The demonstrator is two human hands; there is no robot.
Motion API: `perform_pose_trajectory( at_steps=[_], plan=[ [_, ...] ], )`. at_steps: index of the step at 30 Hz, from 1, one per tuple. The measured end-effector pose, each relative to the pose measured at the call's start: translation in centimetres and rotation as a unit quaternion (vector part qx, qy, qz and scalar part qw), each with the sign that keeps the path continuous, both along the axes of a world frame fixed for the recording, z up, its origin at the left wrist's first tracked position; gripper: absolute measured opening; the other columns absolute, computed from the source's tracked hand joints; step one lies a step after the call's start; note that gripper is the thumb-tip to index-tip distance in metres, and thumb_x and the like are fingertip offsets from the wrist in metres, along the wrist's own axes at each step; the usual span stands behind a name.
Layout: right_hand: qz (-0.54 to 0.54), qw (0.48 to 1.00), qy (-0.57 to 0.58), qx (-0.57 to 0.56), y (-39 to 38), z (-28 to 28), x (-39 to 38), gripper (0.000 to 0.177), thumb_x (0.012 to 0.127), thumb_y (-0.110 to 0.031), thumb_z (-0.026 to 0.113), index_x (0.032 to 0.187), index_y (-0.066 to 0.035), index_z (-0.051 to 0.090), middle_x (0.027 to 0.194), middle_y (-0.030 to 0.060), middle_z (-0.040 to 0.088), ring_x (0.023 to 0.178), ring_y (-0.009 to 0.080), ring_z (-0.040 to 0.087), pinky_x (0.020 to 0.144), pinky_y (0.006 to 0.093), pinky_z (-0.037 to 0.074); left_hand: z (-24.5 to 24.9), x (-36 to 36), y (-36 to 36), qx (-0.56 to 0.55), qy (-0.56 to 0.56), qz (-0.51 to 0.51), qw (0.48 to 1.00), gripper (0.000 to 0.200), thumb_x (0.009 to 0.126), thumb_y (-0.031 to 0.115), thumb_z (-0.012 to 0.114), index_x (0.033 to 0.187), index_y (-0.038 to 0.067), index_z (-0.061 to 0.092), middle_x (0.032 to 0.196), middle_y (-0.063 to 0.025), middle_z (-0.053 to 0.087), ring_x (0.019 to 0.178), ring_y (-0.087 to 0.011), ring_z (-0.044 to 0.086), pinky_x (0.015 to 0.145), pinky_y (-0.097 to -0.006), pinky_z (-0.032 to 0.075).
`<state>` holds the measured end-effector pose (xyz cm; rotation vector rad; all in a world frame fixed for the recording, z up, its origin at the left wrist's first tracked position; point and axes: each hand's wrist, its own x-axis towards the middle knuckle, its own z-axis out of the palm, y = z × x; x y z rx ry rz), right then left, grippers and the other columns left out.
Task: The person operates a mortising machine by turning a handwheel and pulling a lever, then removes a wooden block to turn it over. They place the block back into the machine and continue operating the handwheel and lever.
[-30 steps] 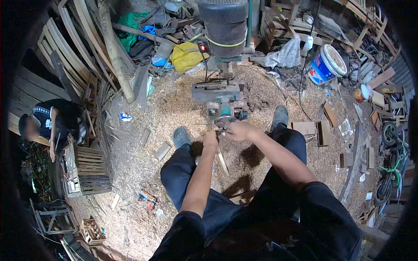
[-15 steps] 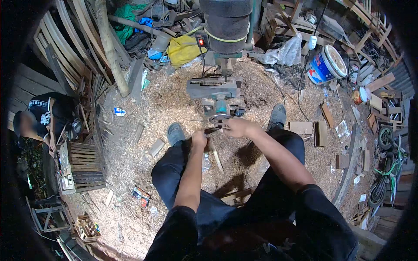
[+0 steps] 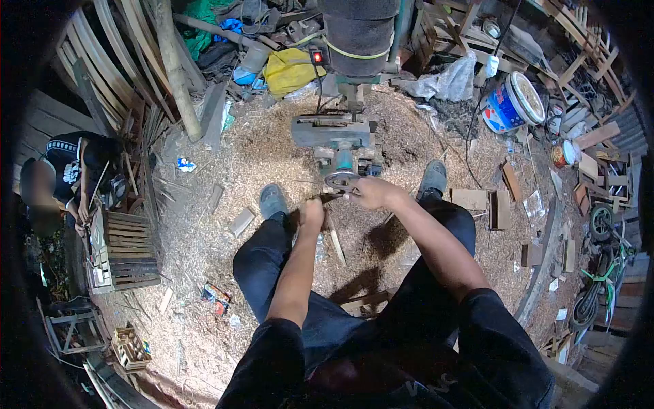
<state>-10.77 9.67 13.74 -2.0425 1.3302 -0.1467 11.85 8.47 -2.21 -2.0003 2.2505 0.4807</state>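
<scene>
A green machine (image 3: 344,160) with a grey bed stands in front of me, and a round handwheel (image 3: 342,180) sticks out on its near side. Just below the wheel, my right hand (image 3: 372,193) is closed at its rim, on something dark and thin that I cannot make out clearly. My left hand (image 3: 312,214) forms a fist a little lower and to the left, near the other end of the dark thin thing. A block of wood (image 3: 332,120) lies on top of the machine bed.
A co-worker (image 3: 75,170) bends over a slatted wooden crate (image 3: 129,245) at the left. My shoes flank the machine on a floor of shavings. A paint bucket (image 3: 512,102), wood blocks (image 3: 499,210) and a small green bike (image 3: 603,276) are at the right.
The view has shifted slightly. Both hands stay near the handwheel with little visible movement. The co-worker's hands have moved slightly over the crate.
</scene>
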Motion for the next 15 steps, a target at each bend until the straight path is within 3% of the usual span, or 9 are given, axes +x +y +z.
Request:
perform_pose_trajectory(
  at_steps=[6, 7, 9, 11, 12, 13, 15],
  plan=[
    [-0.022, 0.999, 0.035, 0.01, -1.8, -0.9, -1.4, 0.044, 0.083, -0.042, 0.062, 0.097, -0.001, 0.068, 0.095, 0.0249, 0.067, 0.089, 0.0412, 0.065, 0.081, 0.047, 0.051, -2.4, 0.4, -1.6, -0.001, -0.001, 0.017, 1.0, 0.025, 0.09, 0.018, 0.051, 0.09, 0.002, 0.071, 0.091, -0.0207, 0.069, 0.085, -0.0382, 0.068, 0.075, -0.0469, 0.055],
    [-0.051, 0.998, 0.026, -0.01, -2.2, -0.1, -2.0, 0.043, 0.084, -0.042, 0.062, 0.096, -0.001, 0.068, 0.093, 0.0244, 0.067, 0.089, 0.0411, 0.065, 0.08, 0.0466, 0.051, 0.1, -0.2, -1.7, -0.024, 0.029, 0.017, 0.999, 0.025, 0.09, 0.018, 0.052, 0.09, 0.002, 0.071, 0.091, -0.0217, 0.068, 0.084, -0.0392, 0.067, 0.075, -0.0474, 0.055],
    [-0.109, 0.993, 0.005, -0.05, -3.0, 2.7, -3.7, 0.042, 0.084, -0.041, 0.062, 0.093, -0.001, 0.069, 0.091, 0.0234, 0.068, 0.089, 0.0409, 0.065, 0.079, 0.0458, 0.051, 10.0, -2.2, -1.9, -0.07, 0.087, 0.017, 0.994, 0.024, 0.09, 0.019, 0.052, 0.089, 0.003, 0.07, 0.091, -0.0236, 0.067, 0.082, -0.0412, 0.066, 0.074, -0.0485, 0.054],
    [-0.198, 0.975, -0.031, -0.095, -4.9, 4.3, -5.7, 0.039, 0.086, -0.039, 0.061, 0.093, -0.002, 0.069, 0.088, 0.0227, 0.068, 0.086, 0.0401, 0.066, 0.078, 0.0451, 0.051, 15.1, -3.2, -4.3, -0.103, 0.161, 0.046, 0.98, 0.026, 0.088, 0.025, 0.055, 0.095, 0.005, 0.071, 0.097, -0.0213, 0.067, 0.092, -0.0391, 0.065, 0.078, -0.0479, 0.052],
    [-0.236, 0.957, -0.071, -0.153, -5.7, 5.5, -6.5, 0.039, 0.086, -0.038, 0.06, 0.094, -0.001, 0.069, 0.087, 0.0229, 0.068, 0.084, 0.0394, 0.066, 0.077, 0.0446, 0.051, 17.6, -3.6, -5.5, -0.146, 0.194, 0.049, 0.969, 0.026, 0.089, 0.025, 0.056, 0.096, 0.005, 0.07, 0.094, -0.0222, 0.067, 0.09, -0.0397, 0.065, 0.077, -0.0477, 0.052],
    [-0.274, 0.932, -0.111, -0.211, -6.6, 6.6, -7.2, 0.038, 0.087, -0.038, 0.06, 0.094, -0.001, 0.069, 0.087, 0.0231, 0.068, 0.082, 0.0386, 0.066, 0.077, 0.0441, 0.051, 20.2, -4.1, -6.8, -0.19, 0.227, 0.049, 0.954, 0.025, 0.089, 0.026, 0.057, 0.096, 0.006, 0.07, 0.092, -0.0232, 0.066, 0.088, -0.0403, 0.065, 0.076, -0.0476, 0.052],
    [-0.335, 0.87, -0.174, -0.318, -9.7, 8.7, -8.6, 0.036, 0.088, -0.036, 0.06, 0.094, -0.001, 0.069, 0.084, 0.0227, 0.068, 0.08, 0.0378, 0.067, 0.077, 0.0416, 0.051, 26.7, -5.2, -8.6, -0.351, 0.351, -0.029, 0.867, 0.026, 0.09, 0.022, 0.059, 0.105, 0.002, 0.066, 0.1, -0.0249, 0.065, 0.092, -0.0416, 0.063, 0.08, -0.0455, 0.051]
  ],
)
